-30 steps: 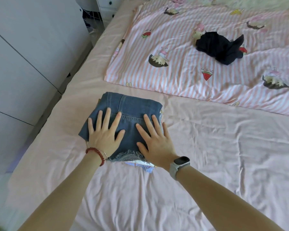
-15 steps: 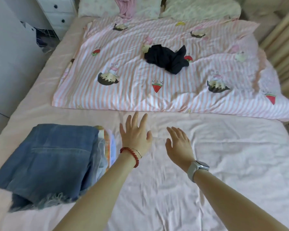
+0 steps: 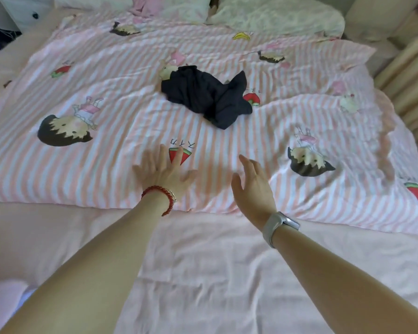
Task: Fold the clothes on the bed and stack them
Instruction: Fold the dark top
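Striped quilt (image 3: 130, 112) spread over bed; dark garment (image 3: 203, 97) crumpled at 12 o'clock, unfolded. Left hand (image 3: 163, 174), right hand (image 3: 251, 186) extended empty, fingers spread, likely for pickup.

Soft, even daylight with faint shadows; motion blur smears the whole frame (edges bowed by the wide lens).

A home bedroom. A bed with a plain pink sheet (image 3: 227, 273) fills the view, and a pink-striped quilt (image 3: 130, 112) printed with cartoon girls and watermelon slices lies across its far half. Pillows (image 3: 270, 15) sit at the far end, and a white drawer unit (image 3: 27, 10) stands at the far left.
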`<state>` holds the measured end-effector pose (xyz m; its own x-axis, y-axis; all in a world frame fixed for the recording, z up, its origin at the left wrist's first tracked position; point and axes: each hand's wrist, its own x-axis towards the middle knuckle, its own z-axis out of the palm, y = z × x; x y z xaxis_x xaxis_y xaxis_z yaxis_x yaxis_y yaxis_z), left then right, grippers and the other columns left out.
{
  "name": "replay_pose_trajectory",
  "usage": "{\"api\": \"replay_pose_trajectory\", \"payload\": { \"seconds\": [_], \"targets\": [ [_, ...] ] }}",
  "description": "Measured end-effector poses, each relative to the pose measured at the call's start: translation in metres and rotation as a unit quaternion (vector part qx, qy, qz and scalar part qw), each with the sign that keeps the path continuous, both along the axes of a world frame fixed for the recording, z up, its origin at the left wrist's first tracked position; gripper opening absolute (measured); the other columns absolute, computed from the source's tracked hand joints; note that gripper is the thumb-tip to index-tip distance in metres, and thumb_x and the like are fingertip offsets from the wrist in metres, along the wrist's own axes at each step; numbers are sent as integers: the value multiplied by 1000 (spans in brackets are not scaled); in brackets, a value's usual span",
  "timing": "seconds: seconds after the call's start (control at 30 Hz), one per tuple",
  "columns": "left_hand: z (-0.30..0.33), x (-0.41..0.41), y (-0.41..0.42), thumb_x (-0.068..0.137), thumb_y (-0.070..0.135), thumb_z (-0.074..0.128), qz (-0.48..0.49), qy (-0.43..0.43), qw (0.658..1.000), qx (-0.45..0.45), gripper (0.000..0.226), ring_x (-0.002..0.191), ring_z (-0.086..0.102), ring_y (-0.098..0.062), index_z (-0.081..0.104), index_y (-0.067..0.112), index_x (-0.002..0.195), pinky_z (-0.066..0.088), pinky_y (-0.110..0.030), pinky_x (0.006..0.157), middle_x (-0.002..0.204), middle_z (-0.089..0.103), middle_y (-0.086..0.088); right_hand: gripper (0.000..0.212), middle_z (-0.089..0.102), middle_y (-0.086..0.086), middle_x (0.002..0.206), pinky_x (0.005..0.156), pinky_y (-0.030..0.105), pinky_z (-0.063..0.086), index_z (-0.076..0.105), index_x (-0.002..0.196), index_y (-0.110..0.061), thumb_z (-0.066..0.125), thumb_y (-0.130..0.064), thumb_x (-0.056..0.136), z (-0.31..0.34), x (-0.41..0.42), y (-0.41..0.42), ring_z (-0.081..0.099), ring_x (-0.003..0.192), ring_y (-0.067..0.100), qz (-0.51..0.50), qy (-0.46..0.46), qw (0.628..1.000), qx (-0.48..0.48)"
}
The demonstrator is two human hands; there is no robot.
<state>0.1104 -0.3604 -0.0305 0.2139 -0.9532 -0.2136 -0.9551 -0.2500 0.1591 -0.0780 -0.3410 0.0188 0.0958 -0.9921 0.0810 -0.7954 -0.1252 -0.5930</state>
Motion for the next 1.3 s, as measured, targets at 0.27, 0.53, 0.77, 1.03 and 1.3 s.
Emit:
{"api": "replay_pose_trajectory", "payload": {
  "seconds": [0.27,0.53,0.77,1.03,1.3],
  "targets": [
    [-64,-1,-28,76,78,12,16,-10,1000,-3,68,141,-10,-32,5,48,137,-4,-66,103,155,-7,8,52,61,1,107,82,31,45,39,136,-4,50,-30,92,-33,35,-124,56,90,21,-163,-277,936,146],
    [-80,3,-37,69,79,1,7,13,1000,-2,75,140,-17,-28,-5,51,138,-15,-63,102,154,-14,11,28,44,-2,57,60,27,36,49,63,-16,51,-25,90,-40,57,-162,40,54,17,-252,-316,898,175],
    [-48,13,-29,87,68,22,-6,112,992,52,61,143,-15,-22,3,49,142,-14,-58,107,155,-10,13,37,35,-4,53,52,24,32,36,57,-16,52,-17,90,-36,37,-38,34,52,10,-198,-289,936,44],
    [5,-20,108,92,18,53,172,457,852,-188,23,110,49,-6,58,17,115,36,-1,81,122,55,4,35,44,-8,74,61,5,33,40,70,-35,51,-11,93,-60,0,148,44,59,5,-91,-203,972,83],
    [1,-96,223,76,20,74,26,435,893,-114,83,123,24,4,24,13,143,19,1,99,133,26,6,11,42,-10,78,58,24,32,58,81,-9,53,-15,89,-77,-40,314,48,73,17,56,-77,978,187]
  ]
}}
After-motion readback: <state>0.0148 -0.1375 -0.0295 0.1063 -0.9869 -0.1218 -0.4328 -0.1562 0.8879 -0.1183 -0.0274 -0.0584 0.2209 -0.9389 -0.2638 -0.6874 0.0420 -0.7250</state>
